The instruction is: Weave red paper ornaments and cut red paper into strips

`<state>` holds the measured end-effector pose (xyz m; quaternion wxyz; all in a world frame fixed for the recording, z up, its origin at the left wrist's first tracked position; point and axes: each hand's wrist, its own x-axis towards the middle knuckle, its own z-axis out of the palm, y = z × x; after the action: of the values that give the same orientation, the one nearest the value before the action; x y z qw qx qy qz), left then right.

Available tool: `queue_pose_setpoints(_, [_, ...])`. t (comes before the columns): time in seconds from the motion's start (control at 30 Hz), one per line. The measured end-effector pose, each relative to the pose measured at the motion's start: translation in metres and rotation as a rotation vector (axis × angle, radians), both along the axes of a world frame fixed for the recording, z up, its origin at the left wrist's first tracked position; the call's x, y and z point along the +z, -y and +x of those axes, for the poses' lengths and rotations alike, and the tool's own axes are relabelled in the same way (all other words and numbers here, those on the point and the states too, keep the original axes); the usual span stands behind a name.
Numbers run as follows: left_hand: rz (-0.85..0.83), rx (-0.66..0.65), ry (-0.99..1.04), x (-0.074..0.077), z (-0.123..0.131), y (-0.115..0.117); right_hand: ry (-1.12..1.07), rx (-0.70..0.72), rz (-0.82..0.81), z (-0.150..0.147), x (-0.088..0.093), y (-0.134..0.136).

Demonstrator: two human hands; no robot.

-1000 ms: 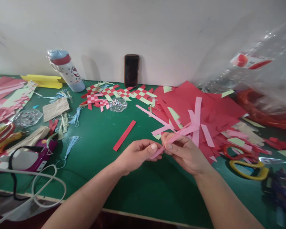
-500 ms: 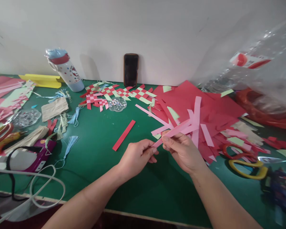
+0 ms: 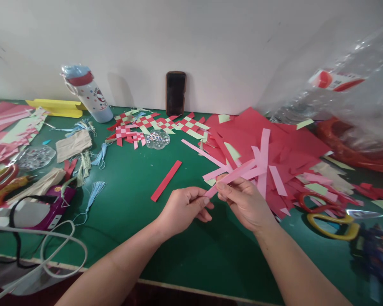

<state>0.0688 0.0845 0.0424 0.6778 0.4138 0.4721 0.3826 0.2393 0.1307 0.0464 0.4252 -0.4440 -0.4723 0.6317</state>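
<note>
A pink paper strip slants between my two hands above the green table. Its lower left end is pinched by my left hand, thumb against fingers. Farther along, my right hand grips the same strip between thumb and fingertips. Other pink strips lie just beyond, on a heap of red paper sheets. A single red paper strip rests on the table to the left of my hands. Woven red and green paper pieces lie at the back.
At the back stand a phone and a water bottle. Scissors lie at right, near a clear plastic bottle. Tassels, a purple power strip and a white cable are at left.
</note>
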Motion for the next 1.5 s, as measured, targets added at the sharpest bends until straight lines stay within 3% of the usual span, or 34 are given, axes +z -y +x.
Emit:
queue_pose_setpoints(0.23, [-0.078,0.005,0.142,0.006,0.0,-0.001,0.047,0.299,-0.012,-0.001,-0.002,0.005])
queue_pose_setpoints(0.4, [-0.105,-0.027,0.138,0.005,-0.001,-0.002,0.128,0.22,0.078,0.001,-0.005,0.001])
queue_pose_setpoints(0.63, [-0.105,-0.07,0.102,0.006,-0.002,-0.001,0.004,-0.098,0.013,0.01,0.002,-0.009])
queue_pose_setpoints(0.77, [-0.094,-0.095,0.053,0.004,-0.002,0.0,-0.048,-0.197,0.031,0.014,0.007,-0.013])
queue_pose_setpoints(1.0, [0.183,-0.211,-0.234,0.004,-0.008,0.003,-0.058,-0.188,0.019,0.01,0.01,-0.007])
queue_pose_setpoints(1.1, [0.254,-0.188,-0.283,0.004,-0.008,0.003,0.005,-0.151,0.004,0.006,0.006,-0.002])
queue_pose_setpoints(1.27, [0.216,-0.151,-0.168,-0.001,-0.003,0.002,0.137,-0.01,0.031,-0.005,-0.006,0.009])
queue_pose_setpoints(1.5, [0.214,-0.108,-0.268,-0.002,-0.003,0.001,0.151,0.095,0.085,-0.003,-0.003,0.007])
